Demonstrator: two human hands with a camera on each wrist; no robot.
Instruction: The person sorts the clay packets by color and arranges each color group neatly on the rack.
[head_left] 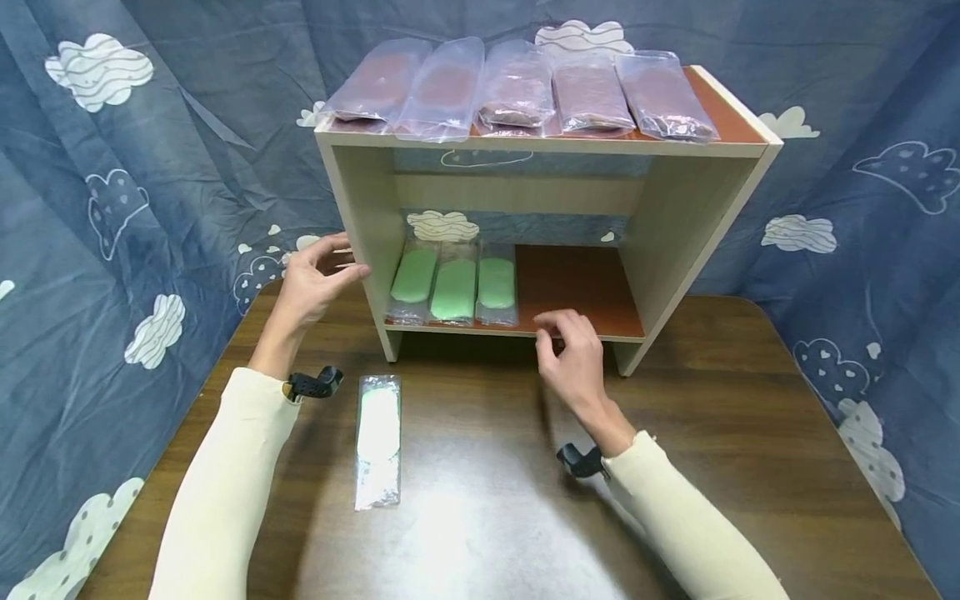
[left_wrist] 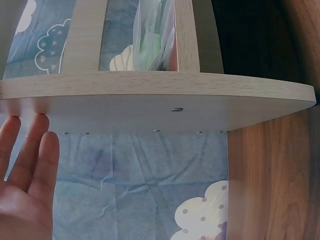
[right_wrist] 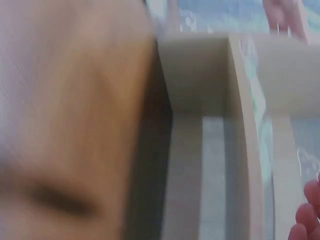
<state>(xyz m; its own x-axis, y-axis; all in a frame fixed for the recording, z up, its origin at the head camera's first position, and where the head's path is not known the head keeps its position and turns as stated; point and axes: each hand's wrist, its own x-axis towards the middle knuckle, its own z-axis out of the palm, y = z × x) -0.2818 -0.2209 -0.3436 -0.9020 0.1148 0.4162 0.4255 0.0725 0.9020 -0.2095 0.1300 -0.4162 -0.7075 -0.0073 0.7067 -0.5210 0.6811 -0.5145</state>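
My left hand [head_left: 313,279] is at the left side panel [left_wrist: 125,111] of a small two-tier shelf [head_left: 720,200], its straight fingers touching the outer face and the thumb near the front edge. My right hand [head_left: 576,357], empty with loosely bent fingers, hovers just in front of the lower board [head_left: 577,283]. On that board, toward the left, lie three clear packets with green contents: the left packet [head_left: 415,277], the middle packet [head_left: 454,287] and the right packet [head_left: 497,283]. Another clear packet [head_left: 378,442], bright with glare, lies flat on the table, nearer to me.
Several clear packets with pinkish-brown contents, one of them a packet [head_left: 588,92] right of the middle, lie across the shelf's top board [head_left: 723,108]. The shelf stands at the back of a brown wooden table [head_left: 480,517]. Blue cloud-patterned cloth [head_left: 195,183] hangs behind and beside it.
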